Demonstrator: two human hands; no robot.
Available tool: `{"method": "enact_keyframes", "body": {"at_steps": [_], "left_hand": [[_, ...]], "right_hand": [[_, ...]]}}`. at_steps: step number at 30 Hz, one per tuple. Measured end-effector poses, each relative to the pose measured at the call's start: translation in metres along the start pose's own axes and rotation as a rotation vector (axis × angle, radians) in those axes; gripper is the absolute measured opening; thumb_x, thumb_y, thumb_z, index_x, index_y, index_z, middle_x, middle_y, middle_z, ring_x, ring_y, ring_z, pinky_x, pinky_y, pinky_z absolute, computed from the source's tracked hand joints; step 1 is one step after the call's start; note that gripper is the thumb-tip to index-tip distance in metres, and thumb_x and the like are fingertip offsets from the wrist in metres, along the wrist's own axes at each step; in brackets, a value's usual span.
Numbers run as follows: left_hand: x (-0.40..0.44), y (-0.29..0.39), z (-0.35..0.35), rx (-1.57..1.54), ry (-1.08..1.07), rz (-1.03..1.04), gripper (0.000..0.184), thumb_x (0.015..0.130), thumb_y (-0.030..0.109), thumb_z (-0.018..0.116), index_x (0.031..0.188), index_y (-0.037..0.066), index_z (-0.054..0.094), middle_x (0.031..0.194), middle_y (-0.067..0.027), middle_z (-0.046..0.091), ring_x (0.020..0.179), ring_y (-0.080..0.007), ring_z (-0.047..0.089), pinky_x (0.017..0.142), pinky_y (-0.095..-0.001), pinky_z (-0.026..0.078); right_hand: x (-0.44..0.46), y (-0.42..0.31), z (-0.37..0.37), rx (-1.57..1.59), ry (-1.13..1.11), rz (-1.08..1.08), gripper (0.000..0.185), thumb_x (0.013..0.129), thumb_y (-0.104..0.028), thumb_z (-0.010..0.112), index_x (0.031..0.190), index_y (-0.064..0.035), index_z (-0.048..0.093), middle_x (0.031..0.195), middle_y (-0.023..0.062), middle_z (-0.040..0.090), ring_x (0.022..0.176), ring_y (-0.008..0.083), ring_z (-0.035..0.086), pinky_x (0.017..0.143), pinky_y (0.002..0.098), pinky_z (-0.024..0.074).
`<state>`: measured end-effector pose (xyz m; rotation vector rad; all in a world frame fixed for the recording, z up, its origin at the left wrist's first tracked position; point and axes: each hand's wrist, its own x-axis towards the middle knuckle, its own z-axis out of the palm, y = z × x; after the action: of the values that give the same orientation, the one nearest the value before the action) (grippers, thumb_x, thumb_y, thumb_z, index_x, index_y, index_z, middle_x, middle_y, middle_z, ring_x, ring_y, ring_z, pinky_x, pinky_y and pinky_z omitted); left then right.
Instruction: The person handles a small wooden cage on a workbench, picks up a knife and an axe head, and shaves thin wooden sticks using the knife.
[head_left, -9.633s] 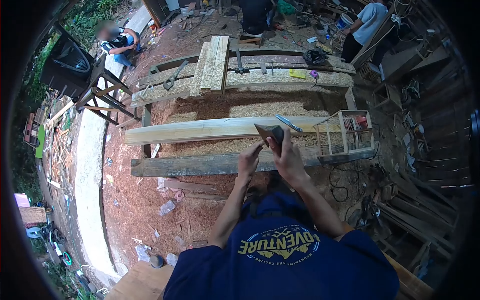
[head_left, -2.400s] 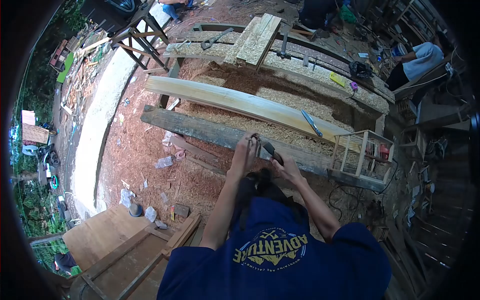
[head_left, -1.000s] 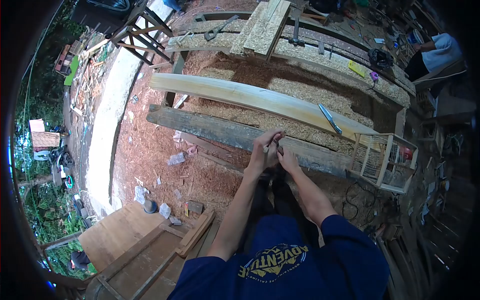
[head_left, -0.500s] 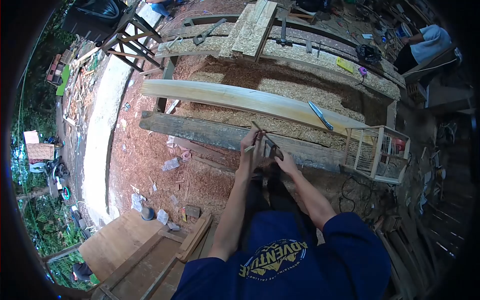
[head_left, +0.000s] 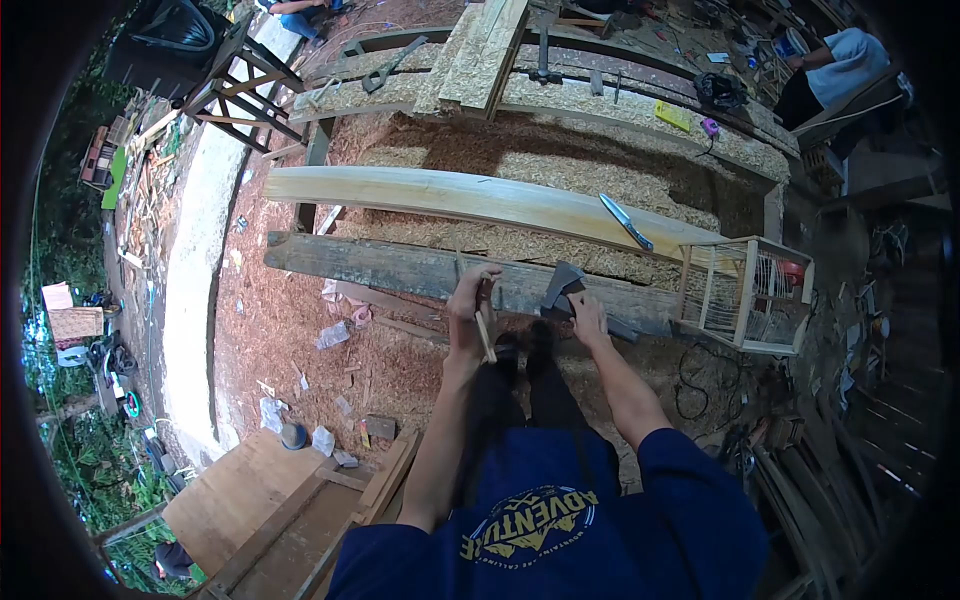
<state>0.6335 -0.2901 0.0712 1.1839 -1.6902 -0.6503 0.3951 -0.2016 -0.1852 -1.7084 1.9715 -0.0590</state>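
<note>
My left hand (head_left: 472, 292) is closed round a thin wooden stick (head_left: 486, 338), which sticks out above and below the fingers. To its right, my right hand (head_left: 589, 318) grips what looks like a hatchet (head_left: 563, 284); its broad dark blade points up and left, and its handle runs down to the right, partly hidden by the hand. Both hands are over the near edge of a weathered grey plank (head_left: 400, 266). Beyond that lies a pale, smooth board (head_left: 400, 190) with a blue-handled knife (head_left: 627, 221) on it.
A wooden cage (head_left: 745, 295) stands at the plank's right end. The far bench holds a hammer (head_left: 543, 60), a yellow object (head_left: 673, 116), a purple tape measure (head_left: 710, 127) and stacked boards (head_left: 480, 60). Shavings cover the ground. Other people sit at the upper left and upper right.
My hands have moved apart. The hatchet has swung right, away from the stick, and its blade now shows broadside. My left hand has shifted slightly left with the stick.
</note>
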Motion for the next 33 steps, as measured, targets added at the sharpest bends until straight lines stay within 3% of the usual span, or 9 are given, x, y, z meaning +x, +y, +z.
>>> {"method": "enact_keyframes", "body": {"at_steps": [5, 8, 12, 15, 18, 24, 29, 31, 33], "left_hand": [[-0.018, -0.012, 0.008, -0.065, -0.02, -0.091, 0.017, 0.105, 0.01, 0.048, 0.105, 0.002, 0.063, 0.09, -0.0049, 0.064, 0.062, -0.0068, 0.048, 0.056, -0.0241, 0.042], [-0.022, -0.008, 0.006, -0.189, -0.035, -0.196, 0.019, 0.107, 0.016, 0.046, 0.105, 0.003, 0.06, 0.092, -0.0029, 0.062, 0.058, -0.0039, 0.042, 0.052, -0.022, 0.037], [-0.006, 0.021, 0.002, -0.375, 0.043, -0.343, 0.017, 0.107, 0.015, 0.047, 0.101, 0.004, 0.058, 0.084, -0.0008, 0.06, 0.058, -0.0026, 0.04, 0.051, -0.0208, 0.034], [-0.001, 0.027, -0.006, -0.486, 0.087, -0.396, 0.018, 0.107, 0.017, 0.047, 0.1, 0.004, 0.057, 0.08, -0.0003, 0.059, 0.057, -0.0022, 0.04, 0.05, -0.0203, 0.033], [0.003, 0.037, -0.012, -0.591, 0.111, -0.389, 0.019, 0.108, 0.02, 0.047, 0.101, 0.004, 0.056, 0.084, -0.0015, 0.061, 0.057, -0.002, 0.042, 0.049, -0.0197, 0.032], [0.009, 0.062, -0.043, -0.621, 0.203, -0.281, 0.021, 0.108, 0.021, 0.046, 0.124, 0.007, 0.043, 0.106, -0.0095, 0.064, 0.054, -0.0037, 0.041, 0.048, -0.0198, 0.034], [0.018, 0.051, -0.067, -0.859, 0.449, -0.266, 0.041, 0.108, 0.024, 0.044, 0.143, 0.018, 0.023, 0.124, -0.0202, 0.059, 0.049, -0.0064, 0.039, 0.048, -0.021, 0.034], [0.019, 0.052, -0.08, -0.958, 0.452, -0.317, 0.04, 0.109, 0.023, 0.043, 0.144, 0.022, 0.023, 0.13, -0.0211, 0.056, 0.05, -0.0069, 0.039, 0.049, -0.023, 0.036], [0.019, 0.044, -0.093, -1.024, 0.452, -0.364, 0.04, 0.109, 0.022, 0.043, 0.144, 0.021, 0.024, 0.129, -0.0203, 0.056, 0.05, -0.007, 0.039, 0.051, -0.0239, 0.037]], "right_hand": [[-0.001, 0.014, 0.009, -0.032, -0.061, 0.068, 0.066, 0.076, -0.007, 0.073, 0.137, -0.0185, 0.053, 0.128, 0.0169, 0.053, 0.123, 0.0367, 0.051, 0.105, 0.046, 0.0426], [-0.002, 0.013, 0.019, -0.084, -0.012, 0.048, 0.063, 0.078, -0.008, 0.072, 0.137, -0.0141, 0.052, 0.13, 0.0179, 0.052, 0.124, 0.037, 0.05, 0.105, 0.0461, 0.0429], [-0.009, -0.022, -0.011, 0.324, 0.211, -0.023, 0.056, 0.084, -0.014, 0.071, 0.136, -0.008, 0.051, 0.134, 0.0187, 0.05, 0.125, 0.0378, 0.05, 0.105, 0.0463, 0.042], [-0.031, -0.086, -0.079, 0.566, 0.328, -0.259, 0.052, 0.088, -0.021, 0.068, 0.135, -0.0078, 0.052, 0.136, 0.0194, 0.051, 0.123, 0.0369, 0.051, 0.105, 0.0454, 0.0411], [-0.049, -0.135, -0.13, 0.518, 0.402, -0.471, 0.04, 0.09, -0.02, 0.067, 0.126, -0.0051, 0.058, 0.127, 0.0186, 0.057, 0.115, 0.0375, 0.056, 0.1, 0.0456, 0.0436], [-0.047, -0.148, -0.137, 0.767, 0.329, -0.487, 0.016, 0.093, -0.008, 0.064, 0.107, 0.0001, 0.065, 0.104, 0.0158, 0.066, 0.097, 0.0334, 0.064, 0.086, 0.038, 0.0497], [-0.049, -0.161, -0.169, 0.718, 0.452, -0.426, 0.019, 0.094, -0.009, 0.063, 0.111, 0.0005, 0.061, 0.091, 0.0162, 0.059, 0.087, 0.0348, 0.059, 0.075, 0.0411, 0.0484], [-0.048, -0.175, -0.183, 0.74, 0.476, -0.377, 0.022, 0.094, -0.011, 0.064, 0.113, 0.0004, 0.059, 0.09, 0.0152, 0.059, 0.088, 0.033, 0.059, 0.073, 0.0401, 0.0489], [-0.053, -0.186, -0.194, 0.8, 0.249, -0.33, 0.028, 0.093, -0.016, 0.069, 0.112, 0.0006, 0.057, 0.094, 0.0118, 0.062, 0.087, 0.0232, 0.062, 0.072, 0.0348, 0.0504]]}}
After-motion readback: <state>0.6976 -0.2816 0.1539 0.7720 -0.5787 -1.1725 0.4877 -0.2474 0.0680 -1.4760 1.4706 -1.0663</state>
